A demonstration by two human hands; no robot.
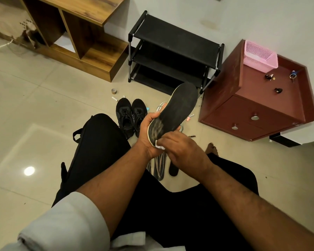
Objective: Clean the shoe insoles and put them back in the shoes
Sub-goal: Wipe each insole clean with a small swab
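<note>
My left hand (145, 131) grips a black insole (178, 109) by its heel end, toe pointing up and away. My right hand (181, 149) pinches a small white cloth (159, 146) against the heel of that insole, where the surface looks smeared grey. A pair of black lace-up shoes (130, 115) stands on the floor just beyond my left knee. A second dark insole (174, 170) lies on the floor below my hands, partly hidden by my right wrist.
A black three-tier shoe rack (174, 51) stands against the wall, a red-brown drawer cabinet (257, 105) with a pink basket (259, 57) to its right, a wooden shelf unit (80, 33) to its left. Sandals (159, 167) and small items lie on the tiled floor.
</note>
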